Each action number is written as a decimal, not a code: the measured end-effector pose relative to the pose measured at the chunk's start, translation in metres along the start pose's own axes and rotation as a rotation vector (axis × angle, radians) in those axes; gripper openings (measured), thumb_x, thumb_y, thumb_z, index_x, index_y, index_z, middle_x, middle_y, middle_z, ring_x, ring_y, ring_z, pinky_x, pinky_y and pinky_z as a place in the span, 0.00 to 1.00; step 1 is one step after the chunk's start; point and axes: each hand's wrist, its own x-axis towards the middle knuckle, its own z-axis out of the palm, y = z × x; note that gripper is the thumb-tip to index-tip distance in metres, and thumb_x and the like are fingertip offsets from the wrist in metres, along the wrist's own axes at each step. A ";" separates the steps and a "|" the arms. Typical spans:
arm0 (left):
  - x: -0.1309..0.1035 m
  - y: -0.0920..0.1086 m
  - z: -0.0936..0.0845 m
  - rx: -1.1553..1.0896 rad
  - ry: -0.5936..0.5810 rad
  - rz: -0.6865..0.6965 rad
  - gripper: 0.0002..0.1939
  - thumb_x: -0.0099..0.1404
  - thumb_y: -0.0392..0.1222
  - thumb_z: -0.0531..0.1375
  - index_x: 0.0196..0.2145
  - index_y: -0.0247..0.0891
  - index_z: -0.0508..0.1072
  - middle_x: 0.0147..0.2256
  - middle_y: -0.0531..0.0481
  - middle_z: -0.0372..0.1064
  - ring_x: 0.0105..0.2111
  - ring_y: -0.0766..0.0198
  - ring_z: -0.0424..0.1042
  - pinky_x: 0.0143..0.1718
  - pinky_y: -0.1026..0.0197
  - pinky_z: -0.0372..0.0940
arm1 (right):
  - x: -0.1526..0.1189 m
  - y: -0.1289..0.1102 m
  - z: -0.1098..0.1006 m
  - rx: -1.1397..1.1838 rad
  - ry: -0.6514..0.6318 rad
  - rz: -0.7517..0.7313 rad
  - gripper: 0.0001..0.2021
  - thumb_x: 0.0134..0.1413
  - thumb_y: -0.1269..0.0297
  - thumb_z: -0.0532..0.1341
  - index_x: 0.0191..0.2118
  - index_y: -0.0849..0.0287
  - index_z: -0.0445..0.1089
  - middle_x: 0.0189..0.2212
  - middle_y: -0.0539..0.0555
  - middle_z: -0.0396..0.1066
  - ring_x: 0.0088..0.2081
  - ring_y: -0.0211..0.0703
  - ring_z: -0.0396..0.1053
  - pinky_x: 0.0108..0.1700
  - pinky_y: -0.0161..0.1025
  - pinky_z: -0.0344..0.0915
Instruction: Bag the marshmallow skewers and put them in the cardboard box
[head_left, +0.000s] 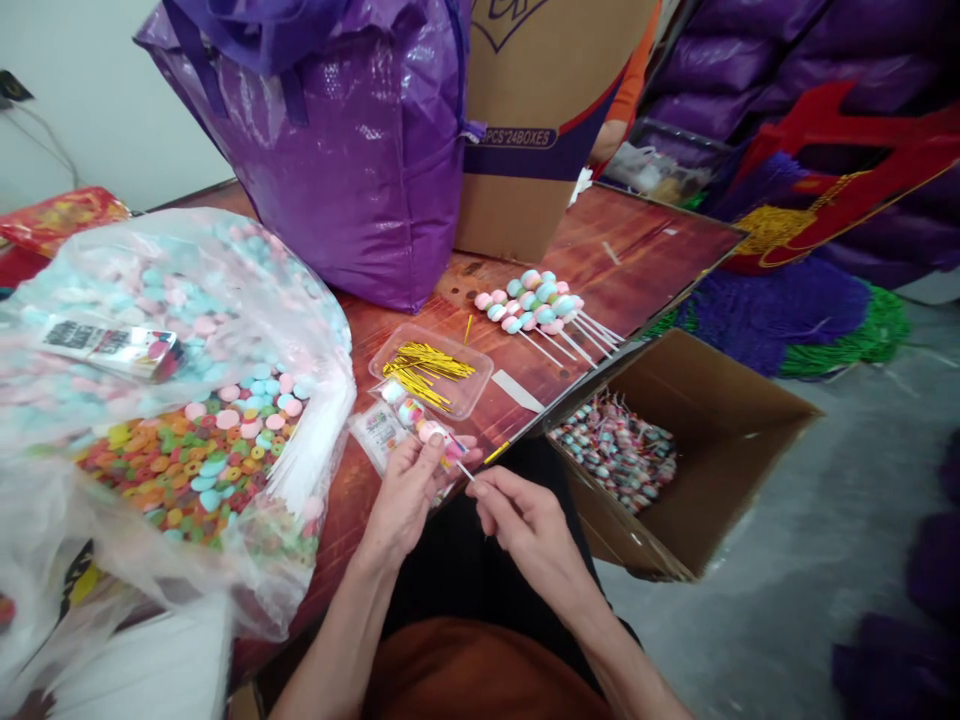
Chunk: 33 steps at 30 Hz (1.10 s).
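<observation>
Between my hands is a candy skewer [411, 411] with pastel pieces on a white stick, apparently inside a clear printed wrapper. My left hand [405, 488] is closed around its wrapped lower part, thumb on top. My right hand [517, 508] pinches the bare stick end just below the wrapper. Beyond them, a clear plastic tray [480, 388] holds gold twist ties [431, 365]. A stack of small printed wrappers [373, 436] lies beside the tray, partly under the skewer. Several finished-looking candy skewers [534, 303] lie together farther back on the table, sticks pointing right.
Large clear bags of loose candies [202, 460] cover the left side. A purple bag [337, 170] and a cardboard carton [510, 215] stand at the back. Right of my legs, an open cardboard box [720, 480] holds wrapped skewers [619, 455]. Another person's arm [609, 138] shows behind the carton.
</observation>
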 end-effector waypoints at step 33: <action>-0.030 0.020 -0.022 -0.127 -0.088 0.232 0.15 0.61 0.47 0.67 0.43 0.37 0.79 0.35 0.44 0.74 0.39 0.58 0.74 0.43 0.56 0.69 | 0.034 -0.042 0.042 0.636 -0.315 0.219 0.23 0.59 0.46 0.60 0.21 0.59 0.65 0.11 0.41 0.49 0.15 0.29 0.43 0.20 0.32 0.43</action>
